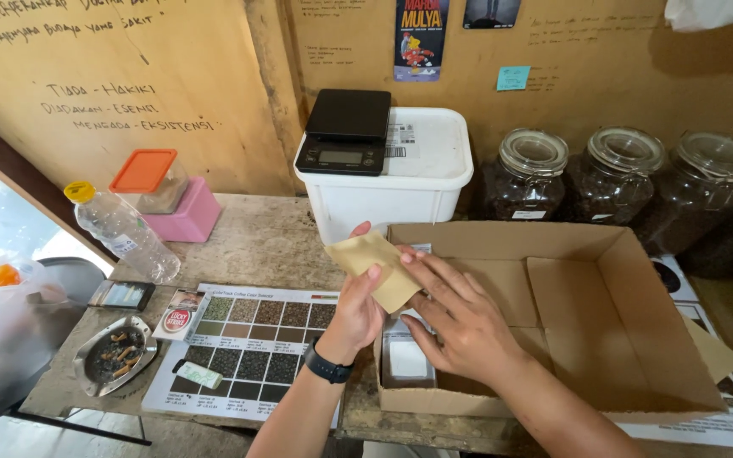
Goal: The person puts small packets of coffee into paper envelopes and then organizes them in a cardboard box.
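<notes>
- Left hand (356,309), dark watch at the wrist, is closed on a brown paper pouch (375,267): thumb on the near face, fingers behind. The pouch sits at the near-left corner of the cardboard box (587,297), above its rim.
- Right hand (456,318) lies open and flat, fingers spread, fingertips on the pouch's right edge; palm over the box's left end. It grips nothing.
- Key relation: the pouch lies up and left of the right hand, touching it; its long axis runs from far-left down to near-right, tilted. Both hands are on it, but only the left carries it.
- Pouch: matte kraft paper, flat, soft-creased. Box: plain corrugated board, shallow, flaps open; a pale square packet (407,360) lies inside under the right hand.
- Left on the desk (256,242): laminated chart of dark sample squares (256,348), metal ashtray (114,354), clear plastic bottle (120,231) lying tilted.
- Farther: white lidded tub (400,191) carrying a black digital scale (345,131); pink box with an orange-lidded container (163,195).
- Far right: glass clip-top jars (621,182) of dark contents against the board wall.
</notes>
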